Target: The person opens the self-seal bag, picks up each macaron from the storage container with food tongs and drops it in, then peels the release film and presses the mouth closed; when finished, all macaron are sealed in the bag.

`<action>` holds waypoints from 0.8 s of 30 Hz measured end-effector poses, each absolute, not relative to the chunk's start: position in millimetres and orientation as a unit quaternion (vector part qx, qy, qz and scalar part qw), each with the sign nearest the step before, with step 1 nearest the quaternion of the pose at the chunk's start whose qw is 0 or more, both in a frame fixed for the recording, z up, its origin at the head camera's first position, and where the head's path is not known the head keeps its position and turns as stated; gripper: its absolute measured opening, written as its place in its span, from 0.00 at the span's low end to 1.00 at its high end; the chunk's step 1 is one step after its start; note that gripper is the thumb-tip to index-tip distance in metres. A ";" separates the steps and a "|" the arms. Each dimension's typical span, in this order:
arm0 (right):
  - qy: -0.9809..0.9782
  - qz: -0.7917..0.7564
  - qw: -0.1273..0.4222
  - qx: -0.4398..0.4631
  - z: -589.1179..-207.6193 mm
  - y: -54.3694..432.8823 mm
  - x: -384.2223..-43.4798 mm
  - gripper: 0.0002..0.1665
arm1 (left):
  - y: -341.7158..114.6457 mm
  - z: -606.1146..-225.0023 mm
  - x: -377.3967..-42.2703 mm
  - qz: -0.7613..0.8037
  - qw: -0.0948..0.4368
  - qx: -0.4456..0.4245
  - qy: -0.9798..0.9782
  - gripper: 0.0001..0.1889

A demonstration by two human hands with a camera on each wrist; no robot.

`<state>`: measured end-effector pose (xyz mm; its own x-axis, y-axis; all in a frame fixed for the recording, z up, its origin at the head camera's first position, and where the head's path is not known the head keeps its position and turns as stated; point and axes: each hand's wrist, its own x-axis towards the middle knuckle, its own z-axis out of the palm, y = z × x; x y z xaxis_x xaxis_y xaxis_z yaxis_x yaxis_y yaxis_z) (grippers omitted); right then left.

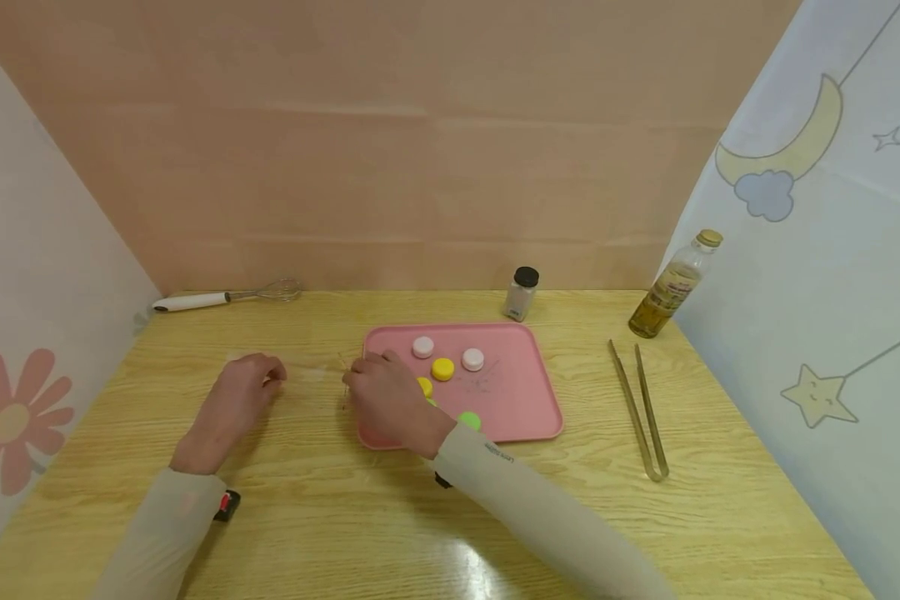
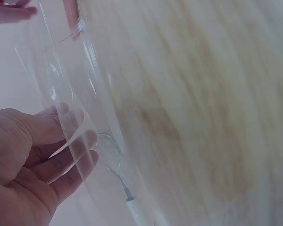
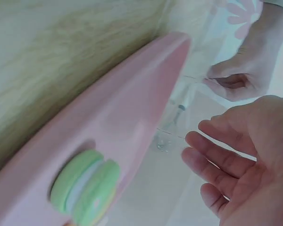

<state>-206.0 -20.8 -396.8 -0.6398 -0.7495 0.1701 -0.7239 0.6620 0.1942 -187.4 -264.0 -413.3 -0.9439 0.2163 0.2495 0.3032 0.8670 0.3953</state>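
Observation:
My left hand (image 1: pixel 236 400) is raised over the left part of the table, its thumb and fingers pinching the edge of a clear plastic bag (image 2: pixel 92 70). The film is see-through, with creases catching light in the left wrist view. Facing it, my right hand (image 1: pixel 393 400) is above the left end of a pink tray (image 1: pixel 543 400), its fingertips at the bag's other side. On the tray lie two pale macarons (image 1: pixel 472 360), two yellow macarons (image 1: pixel 442 369) and a green macaron (image 3: pixel 85 188). Behind my right hand, another green one is mostly hidden.
A whisk (image 1: pixel 225 298) with a white handle lies at the back left. Behind the tray stands a small jar (image 1: pixel 521 296) with a black lid. To the right are metal tongs (image 1: pixel 648 425) and a bottle (image 1: pixel 667 292) of yellow liquid near the wall.

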 end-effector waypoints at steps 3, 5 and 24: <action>-0.902 -0.019 0.128 0.411 -391.2 -8.0 -198.8 0.08 | -264.0 -413.0 -186.8 -0.217 0.106 -0.139 -0.960 0.05; -0.901 0.015 0.124 0.416 -388.5 3.2 -193.7 0.10 | -264.7 -413.2 -186.9 -0.216 0.110 -0.141 -0.960 0.05; -0.905 0.160 0.181 0.352 -396.7 107.8 -149.5 0.14 | -267.8 -414.6 -186.5 -0.230 0.100 -0.149 -0.957 0.05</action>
<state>-149.5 107.8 -396.7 -0.6876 -0.5783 0.4390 -0.6937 0.7017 -0.1622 -186.5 -267.8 -414.6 -0.9356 0.2383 0.2605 0.3305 0.8504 0.4093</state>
